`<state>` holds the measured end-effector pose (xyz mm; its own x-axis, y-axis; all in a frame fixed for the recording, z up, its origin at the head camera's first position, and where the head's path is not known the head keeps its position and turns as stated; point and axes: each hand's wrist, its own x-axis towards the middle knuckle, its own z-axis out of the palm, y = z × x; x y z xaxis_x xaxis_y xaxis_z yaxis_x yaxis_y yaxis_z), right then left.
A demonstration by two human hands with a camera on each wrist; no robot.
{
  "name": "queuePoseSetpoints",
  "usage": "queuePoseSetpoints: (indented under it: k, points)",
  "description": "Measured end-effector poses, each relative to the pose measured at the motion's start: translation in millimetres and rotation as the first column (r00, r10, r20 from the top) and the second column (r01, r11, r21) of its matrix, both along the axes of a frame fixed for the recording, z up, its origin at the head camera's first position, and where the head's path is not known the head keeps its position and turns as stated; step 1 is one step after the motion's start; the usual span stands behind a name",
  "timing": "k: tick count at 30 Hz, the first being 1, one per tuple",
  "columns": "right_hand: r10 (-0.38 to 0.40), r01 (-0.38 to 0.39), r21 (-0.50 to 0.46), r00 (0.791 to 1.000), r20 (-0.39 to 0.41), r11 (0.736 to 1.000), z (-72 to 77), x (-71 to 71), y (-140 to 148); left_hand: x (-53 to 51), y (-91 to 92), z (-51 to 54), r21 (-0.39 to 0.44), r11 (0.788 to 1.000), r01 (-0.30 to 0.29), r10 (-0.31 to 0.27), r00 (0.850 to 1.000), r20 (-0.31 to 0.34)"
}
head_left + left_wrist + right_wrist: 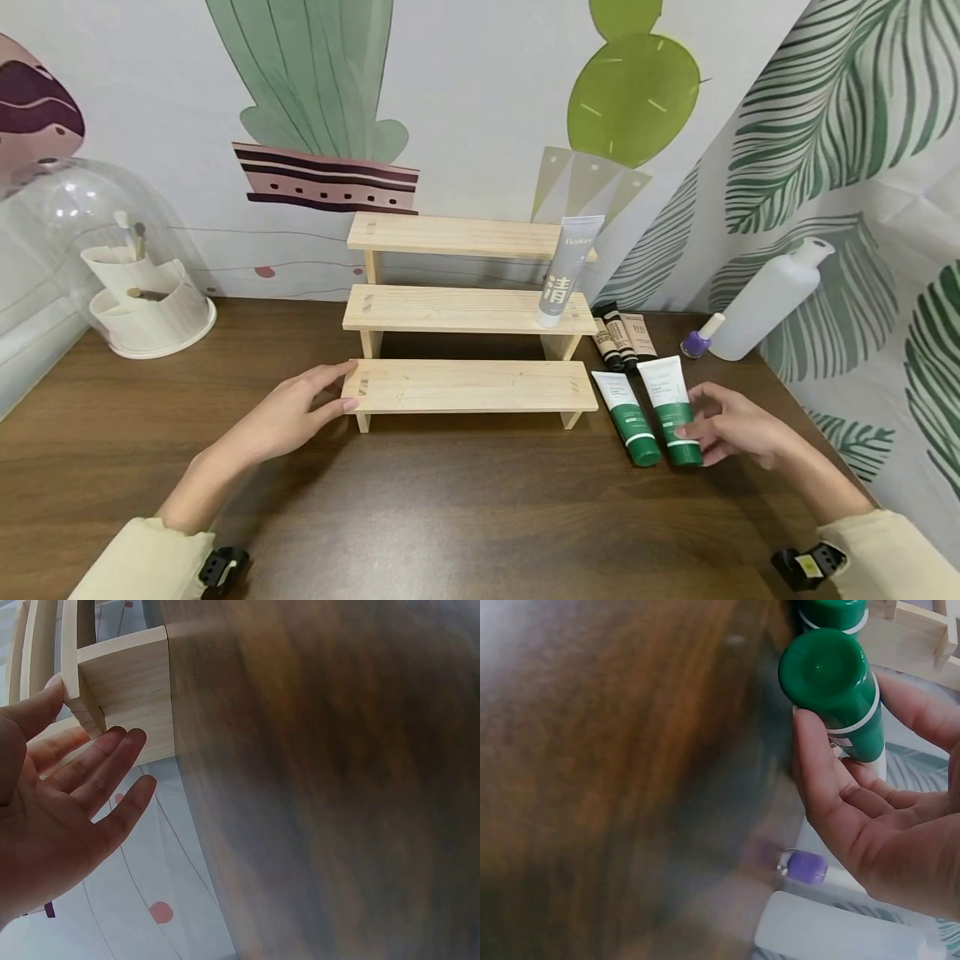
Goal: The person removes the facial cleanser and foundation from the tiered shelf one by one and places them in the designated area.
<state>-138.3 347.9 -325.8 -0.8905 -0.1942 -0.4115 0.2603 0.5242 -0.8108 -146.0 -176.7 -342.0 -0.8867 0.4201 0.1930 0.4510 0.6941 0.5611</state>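
A three-step wooden display stand (pixel 468 387) stands on the table. My left hand (pixel 296 412) holds the left end of its lowest step, thumb at the front edge; in the left wrist view the other fingers of the left hand (pixel 82 780) stay loosely spread. At the right, my right hand (pixel 738 425) grips a white and green squeeze tube (pixel 670 408) between thumb and fingers; its green cap (pixel 825 671) faces the right wrist camera. A second white and green tube (pixel 628 417) lies just left of it. One grey tube (pixel 567 271) stands upright on the middle step.
Several small beige tubes with black caps (pixel 618 337) lie right of the stand. Beyond them are a purple nail polish bottle (pixel 697 340) and a white plastic bottle (pixel 772 296). A clear dome (pixel 67 196) covers a white brush holder (pixel 153 312) at the left. Patterned walls border the table.
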Motion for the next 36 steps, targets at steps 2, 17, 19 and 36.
queuePoseSetpoints:
  k: [2, 17, 19, 36]
  points:
    - [0.005, -0.005, -0.007, 1.0, 0.021, 1.0, -2.4, 0.7, 0.9, 0.3, 0.0, -0.2, 0.001, 1.0, 0.001, -0.001, 1.0, 0.002]
    - [0.017, -0.015, -0.033, 0.998, 0.066, 0.999, -11.0, -0.8, 0.3, 1.7, 0.0, -0.4, -0.001, 1.0, -0.002, 0.002, 1.0, 0.002]
    - [0.016, -0.013, -0.038, 0.998, 0.069, 0.999, -11.4, -1.4, 0.3, 1.4, -0.2, -0.7, -0.004, 1.0, -0.002, 0.002, 1.0, 0.002]
    - [0.028, -0.019, -0.095, 0.996, 0.09, 0.995, -9.8, -2.2, 4.7, 0.2, 0.0, 2.0, -0.025, 1.0, 0.0, 0.001, 1.0, 0.012]
